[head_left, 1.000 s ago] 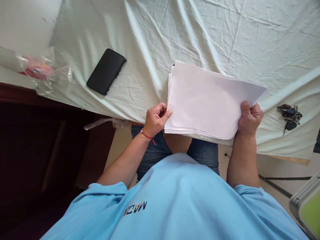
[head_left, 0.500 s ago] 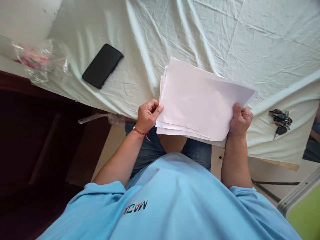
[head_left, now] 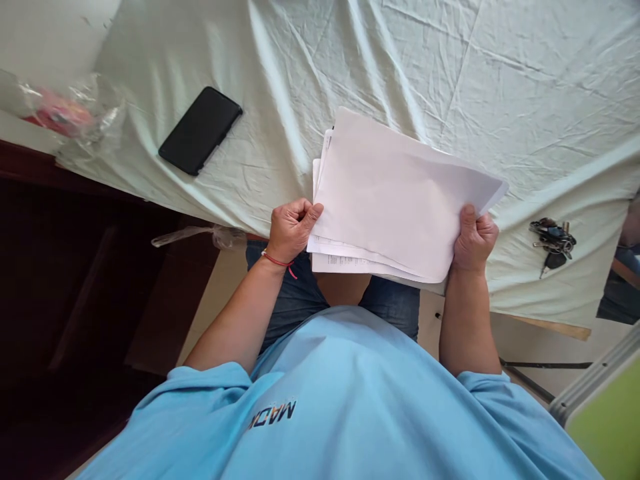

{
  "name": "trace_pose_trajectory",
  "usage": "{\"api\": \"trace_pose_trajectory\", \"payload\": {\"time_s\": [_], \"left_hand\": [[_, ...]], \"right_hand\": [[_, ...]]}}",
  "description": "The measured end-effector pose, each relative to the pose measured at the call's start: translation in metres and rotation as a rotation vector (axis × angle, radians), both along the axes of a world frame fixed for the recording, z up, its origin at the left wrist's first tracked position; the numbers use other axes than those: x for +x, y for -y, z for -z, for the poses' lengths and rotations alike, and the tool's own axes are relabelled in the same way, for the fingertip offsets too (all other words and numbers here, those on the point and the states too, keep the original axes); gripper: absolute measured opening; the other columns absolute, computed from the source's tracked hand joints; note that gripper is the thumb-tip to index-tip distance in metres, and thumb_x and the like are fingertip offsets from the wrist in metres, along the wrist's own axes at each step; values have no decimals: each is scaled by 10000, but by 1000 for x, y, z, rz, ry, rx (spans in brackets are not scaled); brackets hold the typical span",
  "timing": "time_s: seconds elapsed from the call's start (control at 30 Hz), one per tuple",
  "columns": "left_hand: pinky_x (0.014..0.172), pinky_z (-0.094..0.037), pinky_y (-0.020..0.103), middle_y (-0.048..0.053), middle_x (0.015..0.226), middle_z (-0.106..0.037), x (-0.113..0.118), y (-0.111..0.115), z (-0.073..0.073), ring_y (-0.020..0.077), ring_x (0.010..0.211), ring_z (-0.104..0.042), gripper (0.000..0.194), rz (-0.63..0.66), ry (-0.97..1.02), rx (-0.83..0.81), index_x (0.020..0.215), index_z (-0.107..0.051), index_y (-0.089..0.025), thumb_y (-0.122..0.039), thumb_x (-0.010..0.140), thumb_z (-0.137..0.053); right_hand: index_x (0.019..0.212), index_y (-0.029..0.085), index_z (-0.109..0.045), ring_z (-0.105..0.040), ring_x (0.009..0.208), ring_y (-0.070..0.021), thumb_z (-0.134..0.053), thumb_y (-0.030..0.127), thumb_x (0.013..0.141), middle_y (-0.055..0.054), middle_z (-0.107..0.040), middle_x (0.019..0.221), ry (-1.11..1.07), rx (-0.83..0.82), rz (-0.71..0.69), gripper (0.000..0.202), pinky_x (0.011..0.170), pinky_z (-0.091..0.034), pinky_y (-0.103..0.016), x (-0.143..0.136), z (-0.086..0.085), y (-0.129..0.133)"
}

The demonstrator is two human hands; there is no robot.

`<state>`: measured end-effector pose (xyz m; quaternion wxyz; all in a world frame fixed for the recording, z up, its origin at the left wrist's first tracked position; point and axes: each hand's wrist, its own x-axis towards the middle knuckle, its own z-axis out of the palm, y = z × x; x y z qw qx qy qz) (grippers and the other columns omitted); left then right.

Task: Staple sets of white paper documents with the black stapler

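Observation:
A loose stack of paper sheets (head_left: 390, 193) is held over the near edge of the cloth-covered table, its top side blank white. Lower sheets stick out at the left and bottom, and small print shows on them. My left hand (head_left: 293, 227) pinches the stack's left edge, thumb on top; a red string bracelet circles that wrist. Gripping the right edge is my right hand (head_left: 474, 240), its thumb pressed on the top sheet and its fingers folded, partly hidden behind the paper.
A black phone (head_left: 200, 130) lies on the pale green tablecloth (head_left: 480, 100) at left. Farther left is a clear plastic bag (head_left: 63, 113) with something pink and red inside. A bunch of keys (head_left: 554, 243) rests at right. At the right edge, part of another person (head_left: 620, 283) shows.
The sheets have fanned slightly wider at the left and bottom, so more print shows. Both hands keep their hold, and the whole view has shifted a little.

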<state>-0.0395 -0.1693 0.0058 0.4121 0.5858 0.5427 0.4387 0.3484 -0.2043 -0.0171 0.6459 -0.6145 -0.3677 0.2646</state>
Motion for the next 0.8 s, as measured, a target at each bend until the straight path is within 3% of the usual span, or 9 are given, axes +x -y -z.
{"api": "trace_pose_trajectory", "payload": {"time_s": [0.23, 0.4, 0.57, 0.67, 0.8], "left_hand": [[572, -256, 298, -58, 610, -380, -2, 1, 3, 101, 602, -288, 890, 46, 14, -5, 657, -546, -221, -1019, 971, -783], [599, -283, 294, -63, 625, -409, -4, 0, 3, 97, 599, -314, 712, 113, 36, -39, 693, -563, -225, -785, 1018, -857], [602, -331, 266, -68, 652, -477, -4, 1, 2, 94, 612, -381, 555, 155, 108, -94, 739, -577, -230, -598, 934, -943], [610, -399, 253, -54, 687, -582, -4, 0, 4, 107, 635, -479, 533, 172, 164, -139, 794, -620, -233, -606, 887, -988], [627, -444, 266, -33, 729, -659, -2, -3, 7, 128, 663, -559, 542, 181, 155, -145, 875, -694, -227, -677, 874, -997]], "right_hand": [[887, 271, -844, -709, 914, -193, -1010, 851, 851, -11, -795, 934, 13, -13, 38, 604, 839, -669, -354, 0, -5, 0], [858, 251, -787, -658, 929, -200, -1019, 810, 837, -17, -759, 878, 20, -61, 93, 606, 835, -636, -350, -4, -13, 1], [883, 226, -811, -667, 925, -196, -1020, 785, 828, -32, -773, 905, 25, -55, 96, 599, 847, -622, -356, -3, -15, 1], [889, 236, -846, -678, 929, -202, -1046, 787, 789, -47, -832, 957, 8, -23, 80, 594, 878, -633, -375, 0, -13, 0], [852, 288, -849, -726, 934, -242, -1158, 718, 608, -57, -876, 955, -78, -39, 43, 584, 889, -671, -414, 4, -12, 2]]}}
